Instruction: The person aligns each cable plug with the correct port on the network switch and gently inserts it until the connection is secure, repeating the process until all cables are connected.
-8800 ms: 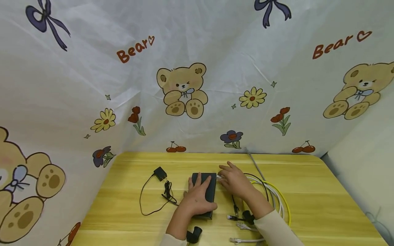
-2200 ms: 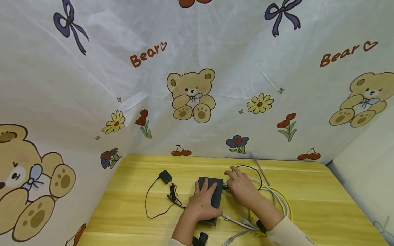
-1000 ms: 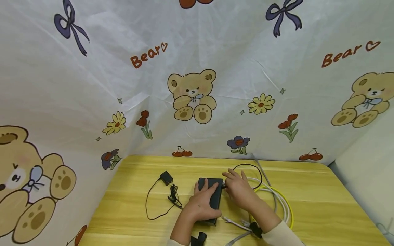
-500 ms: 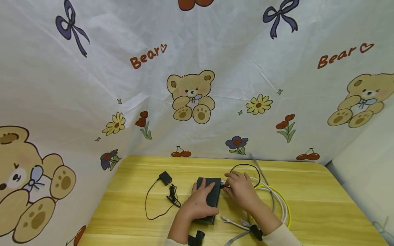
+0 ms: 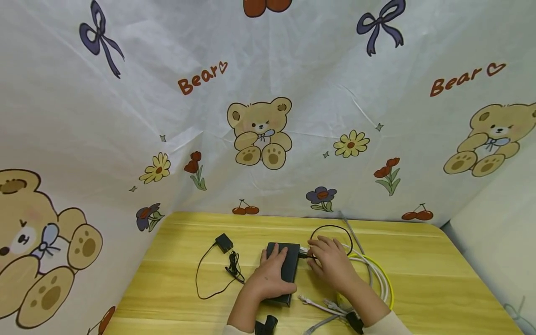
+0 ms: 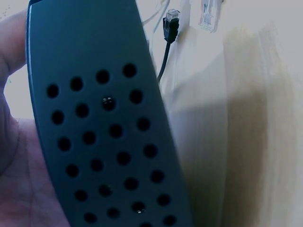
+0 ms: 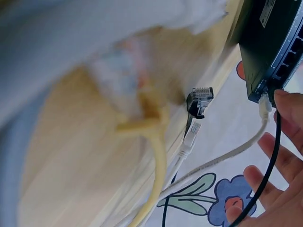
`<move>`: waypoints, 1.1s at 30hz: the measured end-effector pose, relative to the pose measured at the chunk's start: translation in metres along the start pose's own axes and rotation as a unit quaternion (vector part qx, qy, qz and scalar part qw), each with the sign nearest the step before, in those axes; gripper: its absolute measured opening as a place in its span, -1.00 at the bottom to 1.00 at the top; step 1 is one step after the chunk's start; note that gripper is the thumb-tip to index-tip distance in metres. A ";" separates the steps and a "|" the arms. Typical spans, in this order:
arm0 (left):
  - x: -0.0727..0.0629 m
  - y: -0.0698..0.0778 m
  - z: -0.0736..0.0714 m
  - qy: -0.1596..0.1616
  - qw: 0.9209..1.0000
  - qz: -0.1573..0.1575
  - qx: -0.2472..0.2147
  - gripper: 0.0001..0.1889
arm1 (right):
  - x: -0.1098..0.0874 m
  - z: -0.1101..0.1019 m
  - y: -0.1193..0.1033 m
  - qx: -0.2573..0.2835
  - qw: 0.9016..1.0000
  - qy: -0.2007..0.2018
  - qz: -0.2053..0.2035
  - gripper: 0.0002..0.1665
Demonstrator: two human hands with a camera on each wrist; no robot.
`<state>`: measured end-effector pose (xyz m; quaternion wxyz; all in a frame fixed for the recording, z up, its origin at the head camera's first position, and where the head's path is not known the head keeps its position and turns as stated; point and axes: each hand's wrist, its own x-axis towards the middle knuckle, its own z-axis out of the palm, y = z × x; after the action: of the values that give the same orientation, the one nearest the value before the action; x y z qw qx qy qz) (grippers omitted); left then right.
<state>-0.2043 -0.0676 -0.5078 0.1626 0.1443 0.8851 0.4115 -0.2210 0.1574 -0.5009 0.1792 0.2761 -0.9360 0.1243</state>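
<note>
My left hand (image 5: 265, 279) lies over a black network switch (image 5: 291, 267), its fingers spread on the top and its thumb at the near right edge. In the left wrist view, the switch's vented side (image 6: 90, 42) hides part of that hand (image 6: 33, 170). My right hand (image 5: 335, 265) is at the switch's right side. Its thumb and forefinger pinch a black network cable (image 7: 274, 156) close to the port; the thumb hides part of the plug. Beside it, a white cable's plug (image 7: 265, 109) sits in the end port. Several neighbouring ports (image 7: 291, 59) show no plug.
A black power adapter (image 5: 224, 243) with a bundled cord lies left of the switch. Loose white and grey plugs (image 5: 307, 301) lie near my right forearm, with a yellow cable (image 5: 383, 272) looping right. A black bracket-like piece (image 5: 266, 324) is by my left wrist.
Eight seconds ago my right hand was at the white cable; now it is at the black one. Lately it has drawn slightly right, showing more of the black plug. My left hand stays on the switch.
</note>
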 end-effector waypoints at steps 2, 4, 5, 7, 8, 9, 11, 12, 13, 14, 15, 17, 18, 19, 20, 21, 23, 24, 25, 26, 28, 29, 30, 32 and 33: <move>-0.001 0.001 0.000 0.000 1.000 -0.001 -0.001 0.06 | -0.003 -0.002 0.001 0.001 1.000 -0.011 -0.005 -0.79; -0.001 0.001 0.000 0.000 1.000 -0.003 -0.004 0.05 | -0.006 -0.005 0.002 0.002 1.000 -0.023 -0.014 -0.75; -0.001 0.001 0.001 0.000 1.000 -0.003 -0.004 0.05 | -0.008 -0.006 0.002 0.001 0.999 -0.029 -0.020 -0.73; -0.001 0.001 0.001 0.001 1.000 -0.004 -0.004 0.04 | -0.011 -0.008 0.003 -0.001 0.999 -0.036 -0.035 -0.71; -0.001 0.001 0.002 0.002 1.000 -0.004 -0.003 0.04 | -0.013 -0.009 0.004 -0.002 0.998 -0.036 -0.045 -0.72; -0.002 0.000 0.002 0.003 1.000 -0.005 -0.003 0.04 | -0.015 -0.009 0.004 -0.001 0.998 -0.034 -0.055 -0.73; -0.001 0.000 0.003 0.005 1.000 -0.004 -0.002 0.03 | -0.019 -0.011 0.005 0.000 0.997 -0.027 -0.077 -0.77; -0.001 0.000 0.003 0.005 1.000 -0.004 -0.001 0.03 | -0.021 -0.011 0.006 0.003 0.996 -0.023 -0.088 -0.78; -0.001 0.000 0.004 0.005 1.000 -0.004 -0.001 0.03 | -0.023 -0.012 0.006 0.006 0.995 -0.020 -0.100 -0.79; -0.001 0.000 0.004 0.005 1.000 -0.005 -0.002 0.03 | -0.025 -0.014 0.006 0.008 0.994 -0.020 -0.110 -0.79; -0.001 0.000 0.004 0.004 1.000 -0.005 -0.002 0.03 | -0.027 -0.015 0.007 0.009 0.993 -0.022 -0.119 -0.78; -0.002 0.000 0.004 0.002 1.000 -0.004 -0.003 0.02 | -0.031 -0.018 0.007 0.012 0.991 -0.031 -0.132 -0.76; -0.002 0.000 0.004 0.000 1.000 -0.004 -0.003 0.02 | -0.034 -0.019 0.008 0.012 0.990 -0.038 -0.136 -0.74; -0.002 0.000 0.005 -0.001 1.000 -0.005 -0.003 0.02 | -0.036 -0.020 0.008 0.011 0.989 -0.046 -0.138 -0.72; -0.002 -0.001 0.005 -0.002 1.000 -0.005 -0.002 0.01 | -0.038 -0.020 0.008 0.010 0.989 -0.054 -0.138 -0.71; -0.002 0.000 0.005 -0.002 1.000 -0.005 0.000 0.01 | -0.041 -0.020 0.009 0.009 0.989 -0.061 -0.136 -0.70; -0.002 0.000 0.005 -0.003 1.000 -0.006 0.004 0.01 | -0.045 -0.020 0.009 0.007 0.989 -0.071 -0.132 -0.70; -0.002 0.000 0.005 -0.002 1.000 -0.006 0.006 0.01 | -0.047 -0.019 0.010 0.006 0.989 -0.072 -0.130 -0.69; -0.002 0.000 0.005 -0.002 1.000 -0.008 0.006 0.01 | -0.049 -0.018 0.010 0.005 0.989 -0.072 -0.128 -0.70; -0.002 0.000 0.006 -0.002 1.000 -0.008 0.007 0.01 | -0.051 -0.017 0.010 0.004 0.989 -0.071 -0.127 -0.70; -0.001 0.001 0.006 -0.001 1.000 -0.008 0.008 0.02 | -0.054 -0.015 0.009 0.000 0.990 -0.067 -0.127 -0.71; -0.001 0.001 0.006 -0.001 1.000 -0.008 0.008 0.02 | -0.055 -0.013 0.009 -0.001 0.990 -0.067 -0.128 -0.71; -0.001 0.001 0.006 0.001 1.000 -0.008 0.009 0.03 | -0.057 -0.012 0.009 -0.002 0.989 -0.067 -0.129 -0.71; 0.000 0.001 0.006 0.003 1.000 -0.007 0.012 0.03 | -0.058 -0.009 0.009 -0.002 0.989 -0.072 -0.129 -0.70; 0.001 0.001 0.005 0.004 1.000 -0.005 0.013 0.04 | -0.059 -0.008 0.009 -0.002 0.989 -0.075 -0.127 -0.70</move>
<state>-0.2026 -0.0628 -0.5100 0.1591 0.1399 0.8920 0.3993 -0.1775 0.1950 -0.5182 0.1237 0.4010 -0.9044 0.0774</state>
